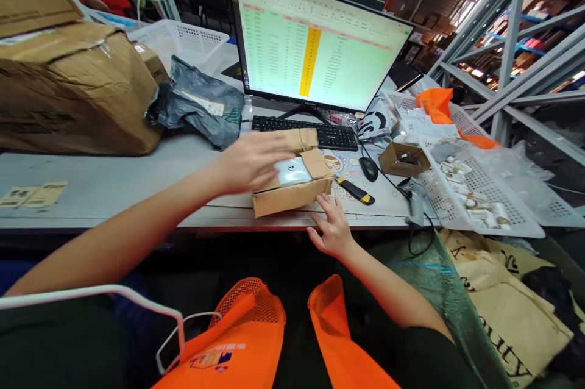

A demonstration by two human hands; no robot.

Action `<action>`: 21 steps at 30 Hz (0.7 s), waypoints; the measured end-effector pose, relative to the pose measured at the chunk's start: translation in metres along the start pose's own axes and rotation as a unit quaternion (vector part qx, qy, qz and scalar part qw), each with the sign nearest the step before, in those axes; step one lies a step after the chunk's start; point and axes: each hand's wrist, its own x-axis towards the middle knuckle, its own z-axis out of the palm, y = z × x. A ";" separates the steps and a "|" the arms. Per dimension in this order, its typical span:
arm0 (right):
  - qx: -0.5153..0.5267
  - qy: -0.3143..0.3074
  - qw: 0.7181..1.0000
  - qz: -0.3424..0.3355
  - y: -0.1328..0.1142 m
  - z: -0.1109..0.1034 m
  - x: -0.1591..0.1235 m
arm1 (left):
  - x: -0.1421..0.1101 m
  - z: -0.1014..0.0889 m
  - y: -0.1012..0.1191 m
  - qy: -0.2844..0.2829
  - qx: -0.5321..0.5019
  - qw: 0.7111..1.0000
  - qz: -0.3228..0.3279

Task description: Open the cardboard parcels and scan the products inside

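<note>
A small opened cardboard box (292, 194) sits at the front edge of the grey desk (105, 185), with a pale wrapped item (292, 171) inside. My left hand (249, 160) hovers over the box's left side, blurred by motion, fingers stretched toward the flaps. My right hand (333, 227) rests open against the box's front right corner at the desk edge, fingers spread. A yellow and black utility knife (355, 190) lies just right of the box.
A monitor (315, 41) with a spreadsheet, a keyboard (315, 133) and a mouse (368, 168) stand behind the box. A big cardboard box (77, 90) and grey mailer bag (201, 102) lie left. White baskets (475, 194) of small parts sit right. Orange mesh bags (247, 340) hang below.
</note>
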 end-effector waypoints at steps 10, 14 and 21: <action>-0.102 -0.157 0.971 0.149 -0.028 -0.091 0.157 | -0.059 0.049 0.043 0.297 0.022 0.949 -0.104; -0.057 -0.185 0.965 0.175 -0.007 -0.083 0.160 | -0.092 0.047 0.052 0.407 0.065 0.898 -0.154; 0.255 -0.041 0.946 0.196 0.061 -0.066 0.081 | -0.062 -0.012 0.046 0.040 0.076 0.979 -0.184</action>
